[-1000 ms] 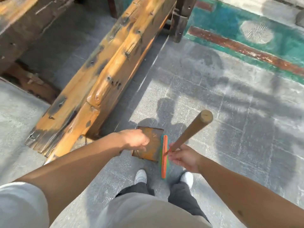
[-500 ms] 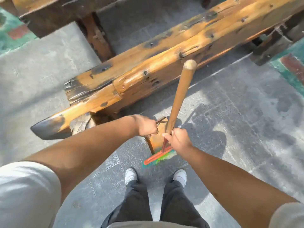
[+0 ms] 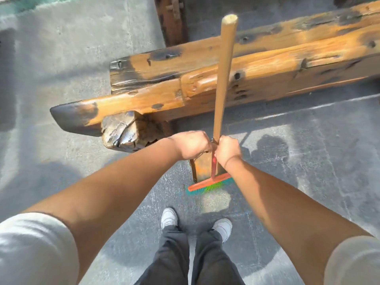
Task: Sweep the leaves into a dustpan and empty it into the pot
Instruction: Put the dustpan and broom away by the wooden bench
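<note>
Currently both hands sit mid-frame, nearly touching. Right hand (image 3: 226, 150) has its fingers curled tight round the lower end of the broom (image 3: 223, 87) handle; the handle runs up toward the top of the frame, crossing in front of the wooden beam (image 3: 267, 64). Broom head (image 3: 208, 184), red with green-blue bristles, is just below the hands on the floor (image 3: 308, 161), tilted up to the right. Left hand (image 3: 191, 145) is fisted, fingers curled down over what looks like the dustpan (image 3: 202, 167) handle; the exact grip is hidden under the hand. Dustpan is brown/rusty, standing just behind the broom head, touching or just beside it, can't tell which. Leaves not discernible; pot not in view. Two white shoes (image 3: 169, 218) and dark trousers at bottom centre, just below the broom head. Beam spans upper frame, dark charred end at left centre, resting on a stone block (image 3: 121, 130).
</note>
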`<state>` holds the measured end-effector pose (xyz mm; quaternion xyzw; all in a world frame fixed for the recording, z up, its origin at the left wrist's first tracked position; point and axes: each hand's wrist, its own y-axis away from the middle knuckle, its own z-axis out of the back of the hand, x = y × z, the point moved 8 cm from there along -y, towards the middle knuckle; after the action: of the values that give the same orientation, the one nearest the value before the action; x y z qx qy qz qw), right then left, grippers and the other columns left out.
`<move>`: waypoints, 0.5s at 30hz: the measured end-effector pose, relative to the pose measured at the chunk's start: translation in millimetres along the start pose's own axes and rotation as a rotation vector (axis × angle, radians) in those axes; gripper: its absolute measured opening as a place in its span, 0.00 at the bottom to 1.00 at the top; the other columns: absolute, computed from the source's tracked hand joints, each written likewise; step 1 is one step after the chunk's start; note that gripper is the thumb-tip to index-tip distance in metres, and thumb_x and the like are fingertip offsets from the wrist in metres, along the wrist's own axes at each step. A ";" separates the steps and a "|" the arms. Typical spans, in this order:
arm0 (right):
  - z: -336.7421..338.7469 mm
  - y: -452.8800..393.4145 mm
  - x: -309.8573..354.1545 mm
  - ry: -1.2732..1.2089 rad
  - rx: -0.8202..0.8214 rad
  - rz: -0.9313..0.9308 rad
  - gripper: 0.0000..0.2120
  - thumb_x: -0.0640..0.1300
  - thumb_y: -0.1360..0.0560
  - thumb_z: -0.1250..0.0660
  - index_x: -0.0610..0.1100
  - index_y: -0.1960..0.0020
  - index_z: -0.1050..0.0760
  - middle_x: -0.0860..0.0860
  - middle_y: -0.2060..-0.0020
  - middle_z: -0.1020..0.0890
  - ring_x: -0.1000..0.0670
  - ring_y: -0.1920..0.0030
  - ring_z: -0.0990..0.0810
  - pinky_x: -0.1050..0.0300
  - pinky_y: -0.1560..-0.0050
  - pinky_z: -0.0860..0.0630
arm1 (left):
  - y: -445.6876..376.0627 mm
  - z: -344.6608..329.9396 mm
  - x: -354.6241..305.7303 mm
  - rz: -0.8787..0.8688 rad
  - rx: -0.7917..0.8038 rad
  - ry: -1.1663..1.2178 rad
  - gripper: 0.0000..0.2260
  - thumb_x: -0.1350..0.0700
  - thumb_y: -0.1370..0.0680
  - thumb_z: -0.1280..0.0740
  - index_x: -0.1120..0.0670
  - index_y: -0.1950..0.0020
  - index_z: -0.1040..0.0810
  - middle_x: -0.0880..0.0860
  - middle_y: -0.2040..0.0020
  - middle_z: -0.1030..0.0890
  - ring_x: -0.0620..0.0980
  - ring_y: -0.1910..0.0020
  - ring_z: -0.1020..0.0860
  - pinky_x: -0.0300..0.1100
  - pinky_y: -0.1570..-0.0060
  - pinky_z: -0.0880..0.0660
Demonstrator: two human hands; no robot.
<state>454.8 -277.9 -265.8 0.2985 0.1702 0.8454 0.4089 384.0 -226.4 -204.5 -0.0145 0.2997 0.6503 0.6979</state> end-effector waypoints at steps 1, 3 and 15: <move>-2.6 -4.4 7.1 0.008 -0.006 0.034 0.08 0.42 0.26 0.34 0.39 0.50 0.21 0.37 0.54 0.17 0.37 0.49 0.18 0.50 0.52 0.22 | -0.3 2.2 2.1 -0.017 -0.031 0.033 0.19 0.52 0.30 0.48 0.59 0.61 0.21 0.60 0.62 0.20 0.61 0.62 0.21 0.51 0.62 0.22; -5.8 -10.6 20.7 0.018 -0.018 0.090 0.06 0.38 0.28 0.35 0.40 0.53 0.22 0.38 0.55 0.17 0.37 0.51 0.18 0.49 0.53 0.22 | 2.3 8.9 6.3 -0.003 -0.078 0.062 0.23 0.49 0.32 0.49 0.61 0.60 0.19 0.60 0.59 0.18 0.60 0.57 0.19 0.51 0.58 0.22; -34.6 -23.9 66.8 0.061 0.109 0.215 0.10 0.34 0.28 0.38 0.45 0.64 0.29 0.47 0.67 0.23 0.43 0.63 0.22 0.57 0.64 0.28 | 53.5 -5.5 67.7 0.432 -0.273 0.020 0.14 0.68 0.29 0.35 0.57 0.47 0.18 0.57 0.45 0.21 0.57 0.41 0.24 0.48 0.37 0.29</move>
<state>414.0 -212.0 -280.5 0.3108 0.1953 0.8827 0.2934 331.0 -159.5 -218.9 -0.0508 0.2121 0.8186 0.5314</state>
